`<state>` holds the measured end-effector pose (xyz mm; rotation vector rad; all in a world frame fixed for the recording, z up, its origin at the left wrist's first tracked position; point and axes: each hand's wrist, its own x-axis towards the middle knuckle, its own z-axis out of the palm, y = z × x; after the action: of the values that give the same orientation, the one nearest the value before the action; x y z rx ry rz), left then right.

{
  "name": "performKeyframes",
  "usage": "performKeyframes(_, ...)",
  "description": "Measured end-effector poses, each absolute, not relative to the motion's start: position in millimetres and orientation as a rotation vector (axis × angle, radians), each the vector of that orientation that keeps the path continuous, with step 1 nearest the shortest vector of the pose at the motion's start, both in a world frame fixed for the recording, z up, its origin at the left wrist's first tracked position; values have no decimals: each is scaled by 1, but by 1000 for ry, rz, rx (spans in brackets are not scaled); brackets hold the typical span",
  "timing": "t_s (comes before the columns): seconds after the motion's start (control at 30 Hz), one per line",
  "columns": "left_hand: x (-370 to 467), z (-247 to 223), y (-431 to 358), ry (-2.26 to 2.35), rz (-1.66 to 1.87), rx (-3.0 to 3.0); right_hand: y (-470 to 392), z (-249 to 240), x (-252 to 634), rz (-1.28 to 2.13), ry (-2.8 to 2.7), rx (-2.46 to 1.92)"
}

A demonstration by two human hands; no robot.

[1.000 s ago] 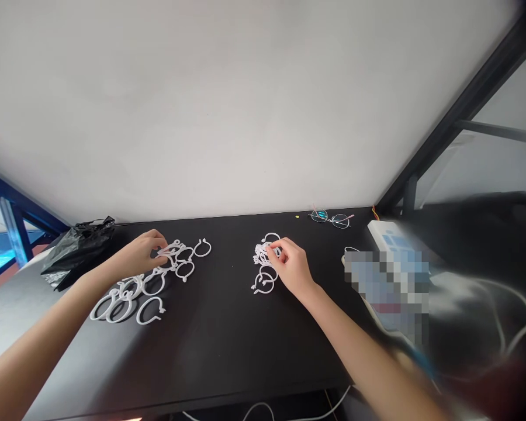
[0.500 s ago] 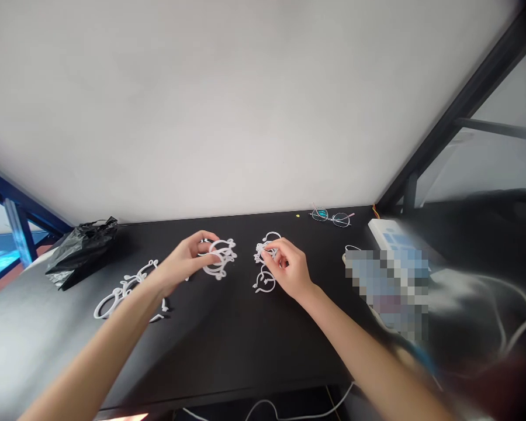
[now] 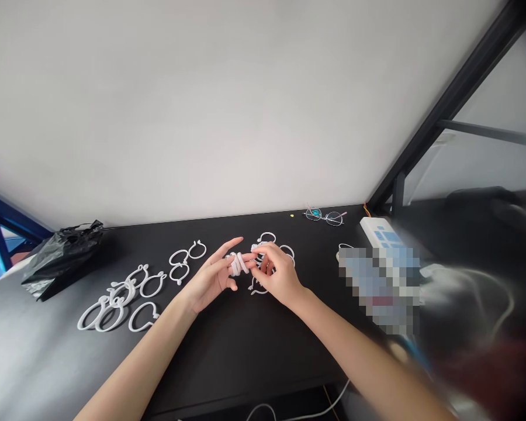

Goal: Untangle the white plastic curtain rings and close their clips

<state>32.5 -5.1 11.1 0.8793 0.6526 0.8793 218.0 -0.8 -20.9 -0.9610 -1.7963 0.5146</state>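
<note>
Several white open rings (image 3: 239,264) with small knobbed ends sit bunched round the middle fingers of my left hand (image 3: 213,272), whose index finger and thumb stick out apart. Close by on the right, my right hand (image 3: 278,272) has its thumb and fingertips pinched at the tips of those ringed fingers. What the pinch holds, if anything, is hidden. More white rings (image 3: 268,237) lie behind and beside my right hand, partly covered by it. Left of my left hand, a small group of rings (image 3: 179,272) and a larger, overlapping group (image 3: 109,313) lie on the black table (image 3: 228,351).
A crumpled black plastic bag (image 3: 65,251) rests at the table's left end. Eyeglasses (image 3: 324,216) lie near the wall (image 3: 245,117). On the right are a white box with blue squares (image 3: 379,234), a pixelated item (image 3: 372,286) and blurred cables.
My left hand has moved right and turned, and the rings it pinched now encircle its fingers. My right hand has shifted slightly left to meet it. The rings at left are more exposed.
</note>
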Motion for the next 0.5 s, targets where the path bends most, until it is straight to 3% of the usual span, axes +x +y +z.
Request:
performKeyframes(0.27, 33, 8, -9, 470, 919, 974, -3, -17, 220, 576, -1581, -1028)
performKeyframes(0.5, 43, 7, -26, 856, 1084, 2012, -6, -5, 218, 1006, -1491, -977)
